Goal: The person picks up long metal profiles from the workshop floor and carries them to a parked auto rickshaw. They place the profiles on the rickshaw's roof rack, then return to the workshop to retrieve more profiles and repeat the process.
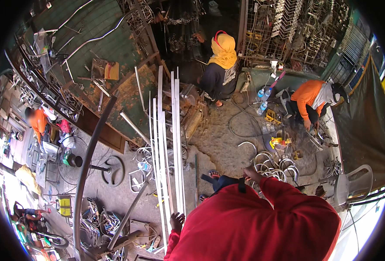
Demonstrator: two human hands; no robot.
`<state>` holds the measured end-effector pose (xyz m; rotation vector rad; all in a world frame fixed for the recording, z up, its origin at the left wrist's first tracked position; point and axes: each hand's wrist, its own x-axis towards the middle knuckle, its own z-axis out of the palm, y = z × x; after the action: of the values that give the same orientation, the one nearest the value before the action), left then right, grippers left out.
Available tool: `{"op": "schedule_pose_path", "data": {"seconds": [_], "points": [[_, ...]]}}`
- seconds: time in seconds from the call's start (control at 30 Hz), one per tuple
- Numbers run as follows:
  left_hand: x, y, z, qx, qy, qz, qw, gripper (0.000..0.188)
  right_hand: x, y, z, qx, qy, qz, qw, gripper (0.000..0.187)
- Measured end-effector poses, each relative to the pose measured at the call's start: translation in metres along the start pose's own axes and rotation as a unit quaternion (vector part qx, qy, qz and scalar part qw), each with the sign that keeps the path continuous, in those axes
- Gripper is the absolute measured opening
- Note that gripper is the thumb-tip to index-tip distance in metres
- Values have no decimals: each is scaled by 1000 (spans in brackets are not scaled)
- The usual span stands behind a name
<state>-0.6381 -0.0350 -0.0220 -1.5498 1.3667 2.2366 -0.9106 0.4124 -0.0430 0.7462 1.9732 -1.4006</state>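
My left hand [176,222] is at the near end of several long, pale metal bars [177,143]. Its fingers look apart and lie at or over the bars; a firm hold cannot be made out. In front of my body, my right hand [252,173] is small and dark in the picture, with its fingers mostly hidden. Whether it holds anything is unclear. Just right of that hand, curved metal tubes [283,172] lie in a pile on the floor. A red sleeve [279,189] covers my right arm.
A person in a yellow head covering [224,50] crouches at the back. Another in orange [307,98] works low at the right. A standing fan [73,160], a thick dark pipe [88,165], a white plastic chair [353,185] and metal scraps [94,222] stand or lie around.
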Motion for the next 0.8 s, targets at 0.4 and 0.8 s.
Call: {"op": "schedule_pose_path", "data": {"seconds": [0.4, 0.8], "points": [[-4, -1, 1, 15, 6, 9, 1000, 51, 6, -20, 5, -57, -32, 4, 998, 27], [-1, 13, 11, -4, 13, -7, 1000, 52, 11, -15, -5, -2, -8, 3, 1000, 24]]}}
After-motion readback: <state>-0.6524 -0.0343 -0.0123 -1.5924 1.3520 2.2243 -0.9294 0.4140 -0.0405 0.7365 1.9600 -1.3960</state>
